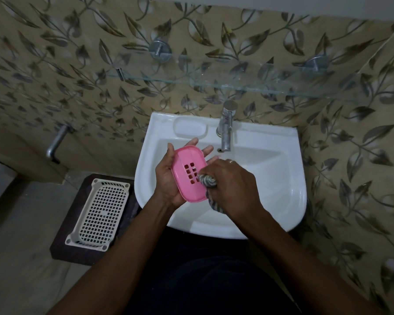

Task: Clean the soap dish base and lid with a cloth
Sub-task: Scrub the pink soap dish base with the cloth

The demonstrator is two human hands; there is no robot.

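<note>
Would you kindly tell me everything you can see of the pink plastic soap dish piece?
The pink plastic soap dish piece is a rounded rectangle, glossy, with small rectangular drain holes at its centre. It is tilted above the white ceramic basin, cradled in the left hand. The right hand presses a grey striped cloth against its holes.

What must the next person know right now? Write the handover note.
Left hand: holds the pink soap dish piece, slotted face up, over the white sink.
Right hand: grips the striped cloth, pressed against the slots.
Done: cannot tell how much is already wiped.
Left: finish this piece, then clean the other piece, which is not in view.
</note>
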